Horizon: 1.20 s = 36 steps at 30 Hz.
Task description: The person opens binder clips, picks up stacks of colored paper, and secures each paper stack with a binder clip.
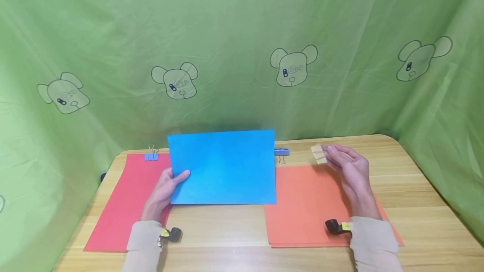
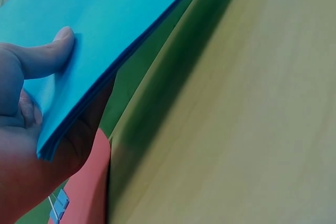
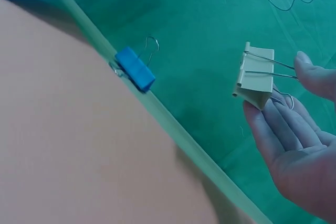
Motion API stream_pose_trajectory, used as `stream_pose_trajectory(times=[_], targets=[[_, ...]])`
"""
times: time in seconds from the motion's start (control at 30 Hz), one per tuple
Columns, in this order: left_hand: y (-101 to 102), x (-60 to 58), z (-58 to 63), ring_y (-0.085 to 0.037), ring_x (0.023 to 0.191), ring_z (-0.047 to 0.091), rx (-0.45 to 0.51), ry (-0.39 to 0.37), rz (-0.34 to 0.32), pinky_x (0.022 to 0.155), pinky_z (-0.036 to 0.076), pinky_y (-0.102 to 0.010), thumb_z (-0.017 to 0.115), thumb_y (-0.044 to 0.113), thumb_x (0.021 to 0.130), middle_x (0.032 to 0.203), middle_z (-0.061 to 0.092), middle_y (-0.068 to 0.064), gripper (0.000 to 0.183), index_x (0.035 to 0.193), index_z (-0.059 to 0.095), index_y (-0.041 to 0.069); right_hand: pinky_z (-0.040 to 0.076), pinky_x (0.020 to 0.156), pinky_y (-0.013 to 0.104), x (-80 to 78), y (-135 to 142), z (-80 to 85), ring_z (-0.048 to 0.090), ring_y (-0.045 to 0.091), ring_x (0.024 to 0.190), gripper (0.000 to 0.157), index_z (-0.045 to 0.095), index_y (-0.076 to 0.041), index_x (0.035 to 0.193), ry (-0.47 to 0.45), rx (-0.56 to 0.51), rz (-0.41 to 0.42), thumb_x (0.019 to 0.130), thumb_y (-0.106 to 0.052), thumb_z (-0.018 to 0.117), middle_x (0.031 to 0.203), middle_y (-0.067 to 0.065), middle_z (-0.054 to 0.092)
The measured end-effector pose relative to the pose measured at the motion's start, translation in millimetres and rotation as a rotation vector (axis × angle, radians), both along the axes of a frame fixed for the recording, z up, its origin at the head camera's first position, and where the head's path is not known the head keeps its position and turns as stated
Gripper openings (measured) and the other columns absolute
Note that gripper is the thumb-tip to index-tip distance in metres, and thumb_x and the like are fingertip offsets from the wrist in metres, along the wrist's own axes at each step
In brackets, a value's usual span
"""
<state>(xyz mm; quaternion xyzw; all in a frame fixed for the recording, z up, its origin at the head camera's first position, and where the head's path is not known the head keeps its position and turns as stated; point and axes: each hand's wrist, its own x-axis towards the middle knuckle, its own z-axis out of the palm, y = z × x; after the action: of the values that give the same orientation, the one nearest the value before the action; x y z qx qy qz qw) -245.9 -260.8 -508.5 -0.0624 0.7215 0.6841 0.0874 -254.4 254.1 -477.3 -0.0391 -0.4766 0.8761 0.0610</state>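
Observation:
A thin stack of blue paper (image 1: 223, 167) is raised off the table, its left edge held by my left hand (image 1: 164, 188). The thumb lies on the front sheet and the fingers go behind it, as the left wrist view shows with the stack's layered edge (image 2: 84, 106). To the right, my right hand (image 1: 351, 171) pinches a cream binder clip (image 3: 257, 72) by its wire handles, thumb on one and fingers at the other. The clip's mouth faces left, towards the blue paper but apart from it. Nothing sits in its jaws.
Red paper (image 1: 124, 209) lies at the left with a blue binder clip (image 1: 151, 157) on its far edge. Orange sheets (image 1: 298, 209) lie at the right, below my right hand. Another blue binder clip (image 1: 281, 152) is at their far side. A green curtain (image 1: 234, 53) hangs behind the table.

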Motion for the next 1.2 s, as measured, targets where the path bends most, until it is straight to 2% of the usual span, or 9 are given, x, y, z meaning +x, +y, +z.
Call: stream_pose_trajectory(times=[0.37,0.8,1.2], targets=[[5.7,-0.5,0.2,-0.020,0.085,0.071,-0.022,0.007,-0.009,0.080,0.056,-0.031,0.068,0.023,0.101,0.094,0.072,-0.006,0.042,0.131,0.056,-0.003,0.059,0.080,0.030,-1.1,-2.0,1.4,0.077,0.018,0.086,0.014,0.071,0.000,0.107,0.027,-0.115,0.010,0.094,0.005,0.070,0.101,0.014,0.077],[11.6,-0.1,-1.0,-0.019,0.092,0.071,-0.023,0.024,-0.024,0.086,0.055,-0.030,0.068,0.021,0.101,0.100,0.072,-0.007,0.043,0.134,0.055,-0.003,0.059,0.080,0.030,-0.9,-4.9,1.7,0.077,0.018,0.086,0.012,0.073,0.000,0.105,0.044,-0.118,0.026,0.095,0.005,0.069,0.102,0.015,0.077],[22.1,-1.6,-2.7,-0.018,0.087,0.072,0.008,0.050,-0.046,0.082,0.057,-0.031,0.066,0.017,0.101,0.095,0.073,-0.005,0.037,0.130,0.057,-0.005,0.060,0.079,0.031,-0.9,-6.9,1.4,0.077,0.018,0.084,0.012,0.075,0.000,0.106,0.036,-0.158,0.009,0.095,0.002,0.070,0.103,0.014,0.077]])
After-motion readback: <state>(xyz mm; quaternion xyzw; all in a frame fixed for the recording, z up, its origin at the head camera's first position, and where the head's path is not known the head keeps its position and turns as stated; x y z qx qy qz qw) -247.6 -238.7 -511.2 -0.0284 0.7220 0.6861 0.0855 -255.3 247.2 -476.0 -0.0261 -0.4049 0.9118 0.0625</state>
